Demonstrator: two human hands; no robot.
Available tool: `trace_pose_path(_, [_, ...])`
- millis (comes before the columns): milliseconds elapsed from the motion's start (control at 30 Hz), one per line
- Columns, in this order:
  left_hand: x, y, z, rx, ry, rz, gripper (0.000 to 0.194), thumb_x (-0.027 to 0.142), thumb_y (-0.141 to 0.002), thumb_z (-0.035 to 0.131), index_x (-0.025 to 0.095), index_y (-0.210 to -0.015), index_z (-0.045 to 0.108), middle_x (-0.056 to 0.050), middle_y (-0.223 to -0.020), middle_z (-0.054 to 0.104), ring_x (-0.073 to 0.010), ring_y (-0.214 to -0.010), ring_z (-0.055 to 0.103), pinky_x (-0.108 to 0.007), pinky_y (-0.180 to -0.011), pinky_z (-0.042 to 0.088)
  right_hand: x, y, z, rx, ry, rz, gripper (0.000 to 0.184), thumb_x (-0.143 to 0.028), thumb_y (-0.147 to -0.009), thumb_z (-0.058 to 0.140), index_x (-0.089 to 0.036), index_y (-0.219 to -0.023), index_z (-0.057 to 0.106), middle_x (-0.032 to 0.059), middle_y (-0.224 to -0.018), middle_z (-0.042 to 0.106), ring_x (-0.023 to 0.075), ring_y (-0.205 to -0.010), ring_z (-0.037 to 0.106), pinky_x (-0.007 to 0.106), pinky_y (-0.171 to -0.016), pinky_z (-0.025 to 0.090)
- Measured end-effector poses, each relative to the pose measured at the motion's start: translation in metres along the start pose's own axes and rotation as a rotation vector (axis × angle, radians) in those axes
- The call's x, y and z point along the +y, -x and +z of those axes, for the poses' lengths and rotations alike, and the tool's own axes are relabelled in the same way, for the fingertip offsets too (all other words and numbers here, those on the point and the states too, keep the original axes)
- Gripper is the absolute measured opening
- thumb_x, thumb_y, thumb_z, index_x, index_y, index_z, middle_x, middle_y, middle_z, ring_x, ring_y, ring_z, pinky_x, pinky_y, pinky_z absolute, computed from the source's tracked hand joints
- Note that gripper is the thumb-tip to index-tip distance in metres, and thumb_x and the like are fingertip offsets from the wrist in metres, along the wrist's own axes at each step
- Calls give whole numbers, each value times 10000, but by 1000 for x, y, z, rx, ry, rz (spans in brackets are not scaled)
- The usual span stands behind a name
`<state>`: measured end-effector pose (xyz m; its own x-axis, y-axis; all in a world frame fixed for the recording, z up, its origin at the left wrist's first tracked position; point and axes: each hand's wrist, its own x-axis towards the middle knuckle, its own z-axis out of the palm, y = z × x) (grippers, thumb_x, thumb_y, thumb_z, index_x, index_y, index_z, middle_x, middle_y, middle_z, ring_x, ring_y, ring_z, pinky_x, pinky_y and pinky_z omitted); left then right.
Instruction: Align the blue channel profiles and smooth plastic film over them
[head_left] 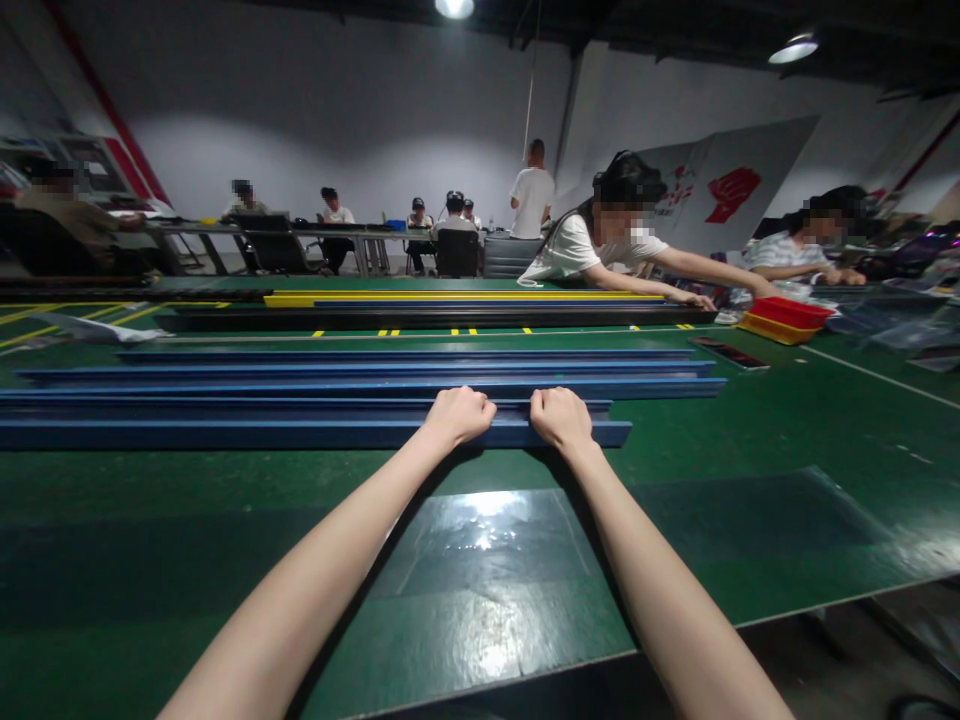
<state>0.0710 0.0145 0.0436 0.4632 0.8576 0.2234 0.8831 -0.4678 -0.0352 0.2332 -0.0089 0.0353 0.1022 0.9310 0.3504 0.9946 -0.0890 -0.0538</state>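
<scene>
Across the green table (225, 490) lies a long blue channel rail (225, 435), its hollow facing up. My left hand (460, 414) is closed over this rail, a short way left of its right end. Close to that end, my right hand (561, 417) is closed on the same rail, with a small gap between the two fists. Both sets of fingertips are curled out of sight, so any small part inside them is hidden. Just beyond lie more blue rails (375, 388), side by side and roughly parallel to the near one.
A clear plastic sheet (510, 555) lies flat in front of me. Farther back are black rails (450, 318) and a yellow rail (450, 298). To the right are a phone (729, 353) and a red bin (795, 312); a co-worker (570, 250) reaches toward the bin.
</scene>
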Motion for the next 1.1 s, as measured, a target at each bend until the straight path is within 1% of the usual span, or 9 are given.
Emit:
trace_pose_path(167, [1,2,-3,-5,8,-6,446,285,-832,261,164,-844,690,-111,-868,682,-239,-844,633,-321,-715,465,-1,1,0,4,4,-1,477,-249,-868,253,-130,-772,705,142,-846,682,219,-797,625,282,-691,404])
trace_pose_path(367, [1,2,-1,-16,-1,-18,442,293,-839,266,173,-862,690,-99,-879,680,-220,-854,628,-300,-728,457,-1,2,1,13,10,5,472,-245,-868,259,-136,-760,706,139,-826,683,225,-784,628,286,-675,408])
trace_pose_path(467, [0,4,1,16,-12,-19,436,295,-839,268,171,-886,684,-99,-880,676,-218,-853,626,-295,-719,455,-2,4,2,41,17,-3,464,-236,-863,264,-132,-753,703,137,-819,683,216,-759,628,278,-658,405])
trace_pose_path(567, [-4,7,3,48,-22,-18,427,285,-836,270,170,-878,679,-98,-868,671,-216,-840,628,-293,-700,455,-6,6,2,57,22,-34,455,-232,-858,274,-129,-749,703,137,-812,683,209,-762,623,276,-669,400])
trace_pose_path(733, [-14,11,3,51,-45,-22,421,282,-834,270,185,-906,673,-85,-877,673,-209,-842,628,-284,-687,454,-16,6,5,73,27,-59,452,-236,-865,269,-142,-737,693,117,-814,683,200,-761,615,276,-663,383])
trace_pose_path(900, [-17,11,3,48,-48,-13,424,281,-833,267,192,-917,673,-81,-885,672,-213,-847,628,-287,-685,456,-14,7,4,50,48,-155,454,-254,-897,239,-154,-771,664,96,-835,673,188,-807,596,275,-689,354])
trace_pose_path(1100, [-20,11,3,44,-45,-12,422,291,-835,270,202,-949,667,-74,-898,670,-208,-854,626,-286,-706,455,-2,8,0,-8,28,-282,436,-362,-923,232,-165,-923,621,78,-933,651,172,-904,559,269,-772,316])
